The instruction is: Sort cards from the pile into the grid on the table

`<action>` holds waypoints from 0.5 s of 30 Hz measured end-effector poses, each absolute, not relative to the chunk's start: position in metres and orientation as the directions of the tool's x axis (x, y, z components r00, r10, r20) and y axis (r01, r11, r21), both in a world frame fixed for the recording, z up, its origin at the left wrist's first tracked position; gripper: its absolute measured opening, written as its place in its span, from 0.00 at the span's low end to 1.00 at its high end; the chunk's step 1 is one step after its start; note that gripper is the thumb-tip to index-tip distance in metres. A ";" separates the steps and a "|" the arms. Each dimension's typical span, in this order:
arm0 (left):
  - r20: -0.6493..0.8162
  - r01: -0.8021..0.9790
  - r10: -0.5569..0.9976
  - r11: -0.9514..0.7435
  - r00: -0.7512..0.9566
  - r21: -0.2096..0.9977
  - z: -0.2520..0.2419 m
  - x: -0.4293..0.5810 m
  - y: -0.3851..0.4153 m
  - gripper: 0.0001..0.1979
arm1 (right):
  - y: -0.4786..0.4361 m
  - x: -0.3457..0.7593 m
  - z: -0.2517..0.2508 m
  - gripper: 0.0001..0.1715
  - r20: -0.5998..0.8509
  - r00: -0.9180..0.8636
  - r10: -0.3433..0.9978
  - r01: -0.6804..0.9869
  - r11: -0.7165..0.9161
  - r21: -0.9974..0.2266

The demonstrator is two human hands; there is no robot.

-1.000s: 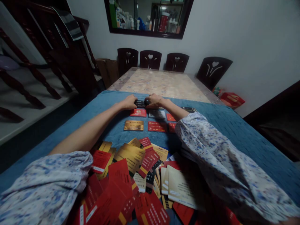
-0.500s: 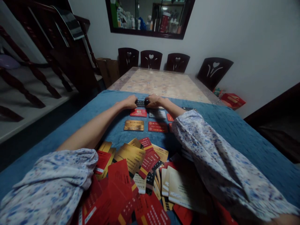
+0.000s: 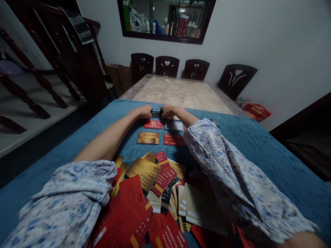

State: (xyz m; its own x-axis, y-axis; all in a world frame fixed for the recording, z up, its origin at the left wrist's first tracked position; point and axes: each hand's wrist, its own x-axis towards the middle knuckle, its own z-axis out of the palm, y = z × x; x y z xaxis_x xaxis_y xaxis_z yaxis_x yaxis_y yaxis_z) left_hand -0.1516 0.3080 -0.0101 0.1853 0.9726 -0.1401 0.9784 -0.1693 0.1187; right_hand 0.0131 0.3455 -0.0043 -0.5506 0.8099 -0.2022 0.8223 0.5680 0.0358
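My left hand [image 3: 146, 112] and my right hand [image 3: 168, 111] grip a black card [image 3: 156, 114] by its two ends, near the far edge of the blue cloth. Their fingers are closed and partly hidden behind the knuckles. Just nearer lie a red card [image 3: 153, 124] and a silver-grey card [image 3: 174, 126], side by side. A gold card [image 3: 148, 138] and another red card [image 3: 173, 140] form the row closest to me. My right sleeve covers the cards farther right.
A loose heap of red, gold, black and cream cards [image 3: 141, 196] spreads between my forearms. The blue cloth [image 3: 258, 155] covers the near part of the patterned table [image 3: 178, 91]. Dark chairs [image 3: 167, 64] stand at the far side, and a wooden railing [image 3: 38, 75] at the left.
Both hands stay at the black card. My right forearm and sleeve have shifted slightly left, and my left sleeve has moved a little right.
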 end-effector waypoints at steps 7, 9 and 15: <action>-0.133 0.979 0.975 -0.164 0.179 0.119 -0.010 -0.147 0.307 0.19 | 0.343 0.012 -0.002 0.27 -0.198 -0.558 0.806 0.820 0.572 0.017; -0.128 0.979 0.976 -0.162 0.177 0.125 -0.011 -0.146 0.306 0.21 | 0.343 0.013 -0.002 0.27 -0.191 -0.556 0.809 0.822 0.569 0.021; -0.056 0.980 0.984 -0.163 0.170 0.113 -0.015 -0.150 0.301 0.28 | 0.344 0.019 -0.002 0.32 -0.177 -0.582 0.793 0.798 0.600 0.061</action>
State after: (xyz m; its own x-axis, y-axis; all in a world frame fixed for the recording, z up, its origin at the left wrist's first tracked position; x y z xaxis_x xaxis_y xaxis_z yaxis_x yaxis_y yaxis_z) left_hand -0.1496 0.3007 -0.0151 0.1699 0.9839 -0.0556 0.9801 -0.1629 0.1131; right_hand 0.0187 0.3444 -0.0019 -0.5825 0.7933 -0.1771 0.7980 0.5995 0.0608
